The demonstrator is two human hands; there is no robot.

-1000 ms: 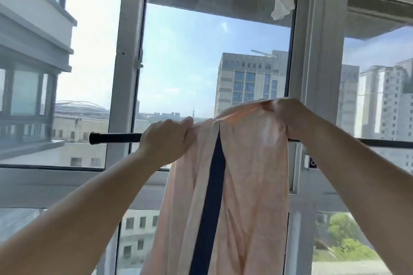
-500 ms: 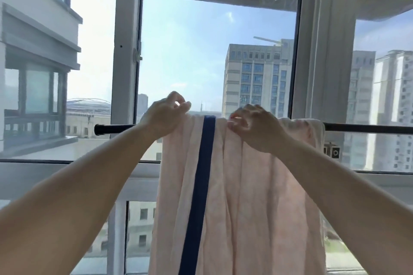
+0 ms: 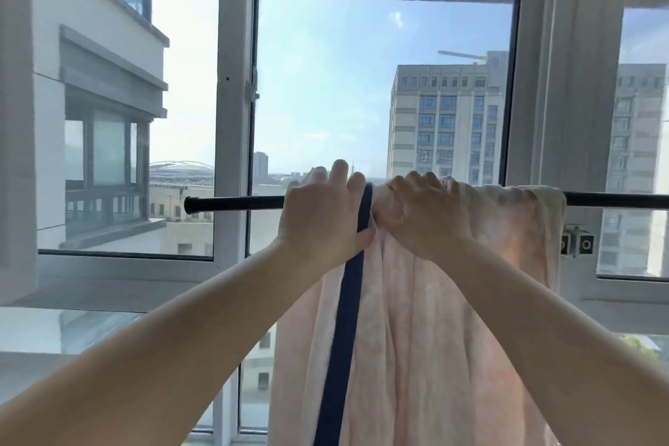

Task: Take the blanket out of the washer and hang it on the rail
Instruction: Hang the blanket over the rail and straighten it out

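Tall windows [image 3: 383, 90] fill the wall ahead of us, bright sky and apartment blocks beyond the glass, and a black rail [image 3: 235, 202] runs level across them from left to right. The pink blanket [image 3: 434, 319] is already draped over that rail and hangs straight down in front of us, its dark blue stripe [image 3: 344, 319] running top to bottom.

Our left hand [image 3: 322, 217] sits right at the blanket's left edge, fingers curled over the top of the rail and thumb pressed against the cloth beside the stripe. Our right hand [image 3: 416, 214] is just beside it, almost touching, fingers bunched into a fistful of fabric on top of the rail.

So both hands are crowded together at the left end of the cloth, which lies gathered in folds below them. The rail's long line is the way to go, we'd judge. To the left there is bare rail out to its capped end. To the right the blanket covers the rail up to a window post [image 3: 564, 119], with a little more bare rail past that. The left hand looks best placed to draw its edge outward.
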